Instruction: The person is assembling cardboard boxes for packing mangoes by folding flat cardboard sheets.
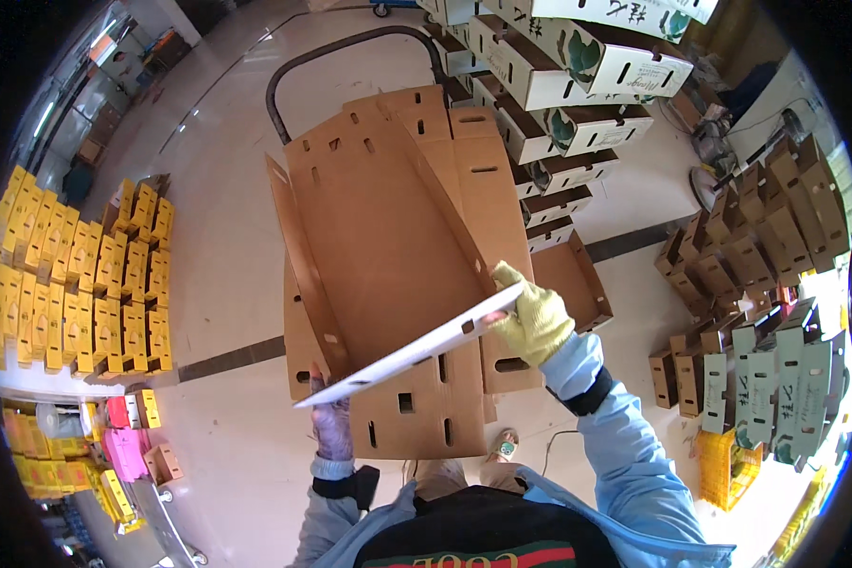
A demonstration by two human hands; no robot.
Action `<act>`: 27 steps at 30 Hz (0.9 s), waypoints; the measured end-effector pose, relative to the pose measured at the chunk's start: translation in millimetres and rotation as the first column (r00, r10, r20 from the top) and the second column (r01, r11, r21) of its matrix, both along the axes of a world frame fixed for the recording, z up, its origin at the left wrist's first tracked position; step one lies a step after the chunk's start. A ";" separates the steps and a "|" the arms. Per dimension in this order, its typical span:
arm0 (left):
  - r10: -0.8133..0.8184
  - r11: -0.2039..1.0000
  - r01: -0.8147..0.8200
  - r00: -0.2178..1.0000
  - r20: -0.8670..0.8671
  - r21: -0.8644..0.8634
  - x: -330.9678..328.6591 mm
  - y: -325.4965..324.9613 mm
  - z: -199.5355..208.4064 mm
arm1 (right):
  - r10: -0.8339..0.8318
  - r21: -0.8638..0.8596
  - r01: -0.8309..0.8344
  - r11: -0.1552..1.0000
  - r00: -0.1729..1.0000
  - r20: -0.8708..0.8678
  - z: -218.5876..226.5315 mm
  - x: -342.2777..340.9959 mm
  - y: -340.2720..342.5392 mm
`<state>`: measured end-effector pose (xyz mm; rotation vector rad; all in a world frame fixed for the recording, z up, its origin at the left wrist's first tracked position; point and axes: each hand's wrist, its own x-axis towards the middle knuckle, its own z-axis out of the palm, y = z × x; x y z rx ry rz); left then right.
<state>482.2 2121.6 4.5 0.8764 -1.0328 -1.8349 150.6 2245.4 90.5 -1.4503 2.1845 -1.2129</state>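
A partly folded cardboard box (379,237), brown inside, lies on a stack of flat cardboard blanks (417,435) with punched slots. Its two long sides stand up at a slant. The near end panel (407,352) is raised, and its white edge runs slantwise between my hands. My right hand (537,317), in a pale yellow glove, closes on the panel's right end where it meets the right side. At the left corner my left hand (333,426), in a darker, purplish glove, grips the panel from below, a finger reaching up along its inner face. Its other fingers are partly hidden.
A trolley's black bent handle (350,40) rises behind the cardboard. White printed boxes (577,66) are stacked high at the back right. Yellow boxes (85,284) stand in rows at left. Brown boxes (757,227) and a yellow crate (729,470) stand at right.
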 end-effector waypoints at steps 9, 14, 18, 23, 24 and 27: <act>0.629 0.523 0.180 0.579 0.519 -0.833 -57.0 -48.1 16.3 | -0.067 0.098 0.192 0.976 0.704 -0.707 8.0 10.0 -53.1; 0.373 0.337 0.844 0.287 0.882 -0.418 -79.8 -29.7 28.9 | 0.158 -0.002 -0.220 0.975 0.708 -0.689 -12.6 7.2 -65.7; -0.054 0.405 0.912 -0.047 0.997 0.065 -99.0 -25.2 57.5 | 0.646 0.597 -0.396 0.698 0.708 -0.286 7.3 12.9 -61.2; 0.258 0.362 0.931 -0.152 0.954 0.050 -61.7 24.8 7.3 | 0.606 0.523 -0.366 0.770 0.676 -0.419 -26.0 47.1 3.3; 0.238 0.324 0.942 -0.165 0.957 0.082 -56.3 36.1 -3.6 | 0.621 0.531 -0.378 0.759 0.665 -0.415 -46.5 58.9 21.7; 0.318 0.273 0.961 -0.126 0.940 0.037 -65.9 46.8 -9.7 | 0.498 0.488 -0.223 0.844 0.667 -0.555 -81.6 62.7 44.8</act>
